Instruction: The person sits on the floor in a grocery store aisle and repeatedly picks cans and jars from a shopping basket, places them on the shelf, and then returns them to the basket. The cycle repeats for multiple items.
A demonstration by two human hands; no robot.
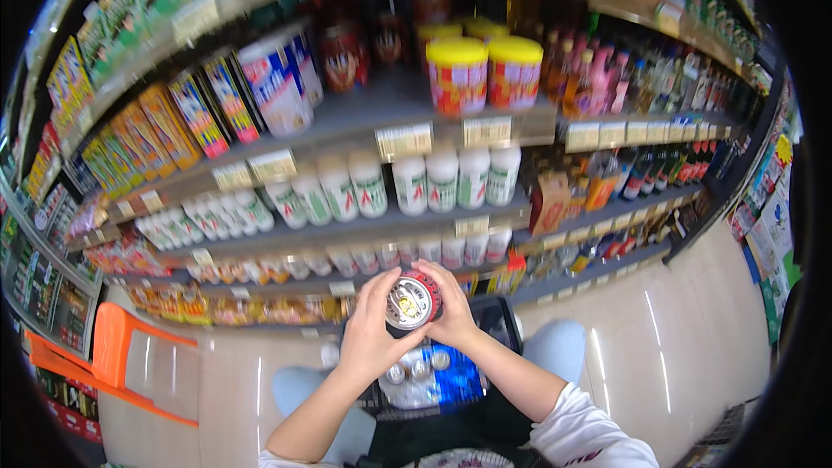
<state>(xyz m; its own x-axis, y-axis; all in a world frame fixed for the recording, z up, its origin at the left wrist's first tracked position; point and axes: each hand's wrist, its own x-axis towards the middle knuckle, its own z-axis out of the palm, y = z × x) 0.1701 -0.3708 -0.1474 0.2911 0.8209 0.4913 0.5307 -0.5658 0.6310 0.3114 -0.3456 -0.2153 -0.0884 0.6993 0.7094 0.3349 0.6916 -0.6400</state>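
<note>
A red can (412, 301) with a printed silver-white end facing up is held between both my hands. My left hand (374, 322) wraps its left side, fingers reaching over the far edge. On the other side, my right hand (450, 305) grips it with the thumb low near the left thumb. Beneath my forearms, between my knees, sits a black crate (510, 325). A blue and silver pack (458, 380) lies in it, with several round can ends (419, 369) showing on top. My arms hide part of the crate.
Store shelves curve around the front. Several white bottles (442, 183) line a middle shelf (390, 224), below yellow-lidded tubs (457, 75). Glass bottles (601, 78) stand at right. An orange frame (110, 351) is on the tiled floor (227, 383) at left. Price tags edge the shelves.
</note>
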